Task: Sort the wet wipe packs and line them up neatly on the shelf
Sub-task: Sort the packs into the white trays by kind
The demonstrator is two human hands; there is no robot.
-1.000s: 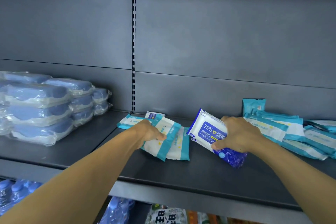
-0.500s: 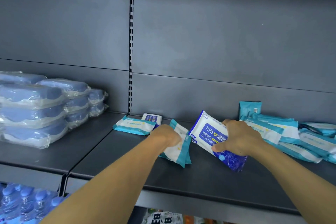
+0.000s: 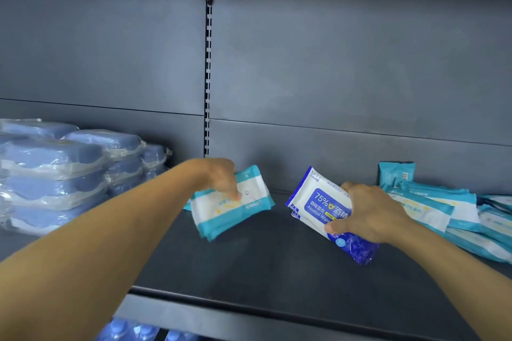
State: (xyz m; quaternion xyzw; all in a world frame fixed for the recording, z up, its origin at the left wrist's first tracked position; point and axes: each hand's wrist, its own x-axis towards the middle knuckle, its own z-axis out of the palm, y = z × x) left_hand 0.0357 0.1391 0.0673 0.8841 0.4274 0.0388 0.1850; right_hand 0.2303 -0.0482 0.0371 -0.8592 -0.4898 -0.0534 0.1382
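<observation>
My left hand [image 3: 221, 177] grips a small stack of teal-and-white wet wipe packs [image 3: 232, 207], lifted just above the dark shelf [image 3: 277, 266] near its middle. My right hand [image 3: 371, 213] holds a white-and-blue alcohol wipes pack [image 3: 315, 202], tilted, its lower blue end toward the shelf. At the right lies a loose heap of teal-and-white packs [image 3: 443, 210], one small teal pack [image 3: 396, 171] standing behind it. My left arm hides the packs that lay at the back centre.
Stacked blue tubs wrapped in clear film [image 3: 55, 171] fill the left section of the shelf. A slotted upright [image 3: 207, 77] divides the grey back panel. Blue bottles [image 3: 130, 331] show on the level below.
My left hand has gathered the teal-and-white packs and lifted them up off the shelf. My right hand keeps hold of the alcohol wipes pack in about the same place.
</observation>
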